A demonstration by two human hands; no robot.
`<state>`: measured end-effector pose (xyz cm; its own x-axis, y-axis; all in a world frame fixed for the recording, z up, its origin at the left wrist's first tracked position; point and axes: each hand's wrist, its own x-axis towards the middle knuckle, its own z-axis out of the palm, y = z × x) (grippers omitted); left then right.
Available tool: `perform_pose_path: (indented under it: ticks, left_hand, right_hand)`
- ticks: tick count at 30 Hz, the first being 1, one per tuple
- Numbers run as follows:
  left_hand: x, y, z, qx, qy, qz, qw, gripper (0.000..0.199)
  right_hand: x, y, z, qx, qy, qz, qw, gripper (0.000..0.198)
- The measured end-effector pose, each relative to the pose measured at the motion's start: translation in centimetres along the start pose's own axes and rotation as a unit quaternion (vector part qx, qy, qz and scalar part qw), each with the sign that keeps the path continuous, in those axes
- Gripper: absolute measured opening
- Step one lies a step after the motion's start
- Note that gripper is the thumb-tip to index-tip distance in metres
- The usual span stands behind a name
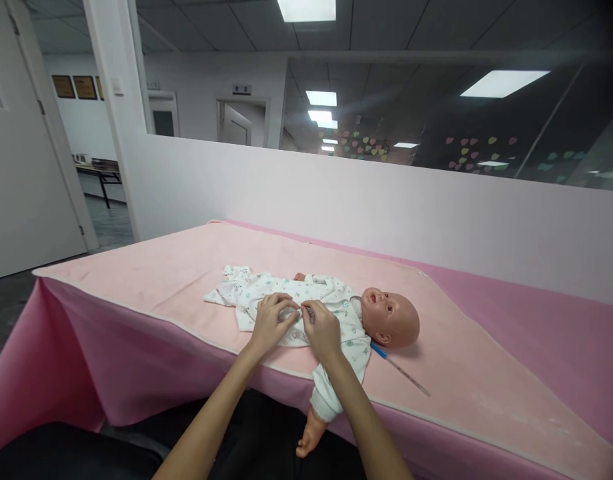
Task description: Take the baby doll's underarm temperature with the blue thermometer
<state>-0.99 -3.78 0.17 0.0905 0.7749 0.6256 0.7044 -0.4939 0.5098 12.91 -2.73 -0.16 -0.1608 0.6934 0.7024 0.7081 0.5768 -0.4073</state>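
Observation:
A baby doll (393, 319) lies on its back with its head to the right. It wears a white printed baby outfit (349, 313), whose legs stretch flat to the left. At the outfit's front, my left hand (275, 321) pinches the fabric between thumb and fingers. Close beside it, my right hand (321, 330) is also closed in a pinch on the cloth, fingertips almost meeting the left ones. Whatever small fastening may be between them is hidden. One doll arm (313, 430) hangs over the table's near edge, below my right wrist.
A thin glass thermometer with a blue end (400, 368) lies beside the doll's head. Light pink cloth (151, 277) covers the table, over a darker pink cover (161, 363) that hangs down in front. A white wall with a window (366, 207) stands behind; a door (31, 153) is at left.

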Motion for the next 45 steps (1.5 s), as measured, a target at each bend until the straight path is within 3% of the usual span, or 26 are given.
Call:
perform_pose_path:
  ticks: [4, 7, 12, 16, 18, 21, 26, 33, 38, 42, 45]
  left_hand:
    - [-0.1, 0.3, 0.2, 0.003, -0.002, -0.007, 1.0, 0.023]
    - [-0.1, 0.0, 0.2, -0.056, 0.022, -0.045, 0.997, 0.024]
    - [-0.2, -1.2, 0.0, -0.216, 0.121, -0.134, 0.96, 0.022]
    - [-0.4, -1.7, -0.2, -0.189, 0.212, -0.19, 0.94, 0.014]
    - [-0.4, -1.5, -0.2, -0.122, 0.206, -0.175, 0.955, 0.014]
    - [-0.3, -0.7, 0.0, 0.005, 0.15, -0.135, 0.979, 0.02]
    - [-0.2, 0.2, 0.3, 0.102, 0.094, -0.087, 0.987, 0.028]
    - [-0.1, -0.9, -0.3, -0.045, 0.005, -0.084, 0.995, 0.032]
    - [1.2, -2.3, -0.2, -0.157, 0.074, -0.116, 0.978, 0.038]
    - [4.4, -3.3, -0.6, -0.234, 0.097, -0.155, 0.955, 0.041]
    - [7.0, -3.6, -1.0, -0.136, 0.131, -0.187, 0.964, 0.038]
  right_hand:
    - [0.0, 0.1, 0.1, 0.013, 0.019, 0.003, 1.0, 0.022]
    - [0.0, 0.3, 0.1, 0.021, 0.053, 0.006, 0.998, 0.023]
    - [0.0, 0.6, 0.1, 0.02, 0.119, 0.027, 0.992, 0.024]
    - [0.1, 0.5, 0.1, 0.007, 0.14, 0.043, 0.989, 0.025]
    - [0.1, 0.4, 0.0, 0.003, 0.144, 0.051, 0.988, 0.024]
    - [0.2, 0.4, 0.0, -0.008, 0.147, 0.062, 0.987, 0.023]
    - [0.2, 0.3, 0.1, -0.085, 0.139, 0.117, 0.98, 0.023]
    - [0.2, 0.1, 0.2, -0.155, 0.111, 0.15, 0.97, 0.024]
    - [0.5, -0.3, 0.1, -0.14, 0.104, 0.17, 0.97, 0.027]
    - [0.7, -0.4, 0.0, -0.138, 0.106, 0.186, 0.967, 0.034]
    - [0.8, -0.5, -0.1, -0.168, 0.074, 0.199, 0.963, 0.036]
